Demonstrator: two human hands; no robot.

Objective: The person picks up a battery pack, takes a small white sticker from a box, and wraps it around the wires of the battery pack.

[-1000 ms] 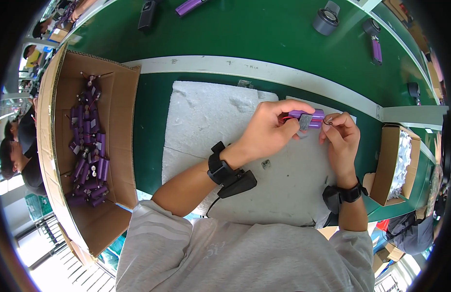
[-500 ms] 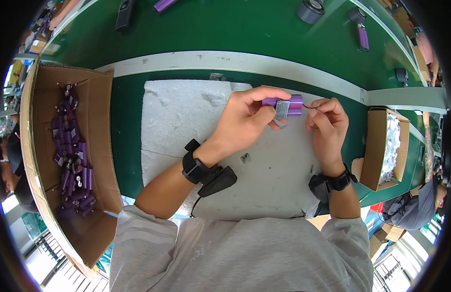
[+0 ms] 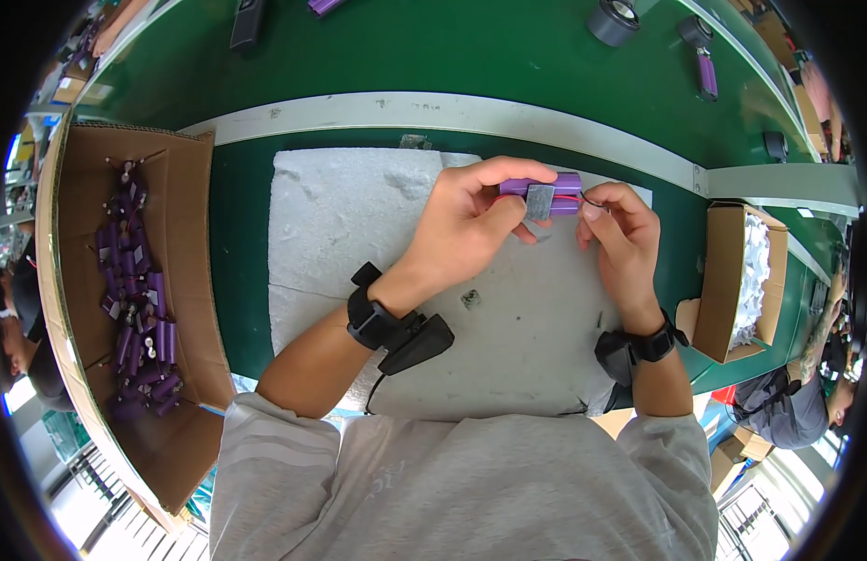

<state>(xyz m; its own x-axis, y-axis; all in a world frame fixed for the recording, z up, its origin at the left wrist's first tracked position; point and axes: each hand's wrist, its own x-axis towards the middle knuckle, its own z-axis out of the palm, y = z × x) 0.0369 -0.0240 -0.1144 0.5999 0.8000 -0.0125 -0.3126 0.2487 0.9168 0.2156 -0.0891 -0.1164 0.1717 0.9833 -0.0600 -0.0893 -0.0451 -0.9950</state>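
Observation:
A purple battery pack (image 3: 566, 183) of side-by-side cylinders is held above the far right part of a white foam sheet (image 3: 358, 201). My left hand (image 3: 480, 210) grips it from the left, thumb in front and fingers behind. A grey square pad (image 3: 539, 202) lies across its near face. Red and black wires (image 3: 592, 202) come off the pack's right end. My right hand (image 3: 624, 229) is closed on these wires, thumb against forefinger; their tips are hidden by the fingers.
On the left stands a deep cardboard box (image 3: 186, 280) with several purple battery packs (image 3: 134, 280). A smaller carton (image 3: 718, 280) of white pieces (image 3: 753, 271) is at the right. Beyond a pale rail (image 3: 358, 107), the green conveyor-like surface (image 3: 471, 56) carries black round parts (image 3: 613, 22).
My right hand has shifted slightly left, closer to the battery pack, and the wires now bend in a tighter curve. My left hand keeps its grip on the pack.

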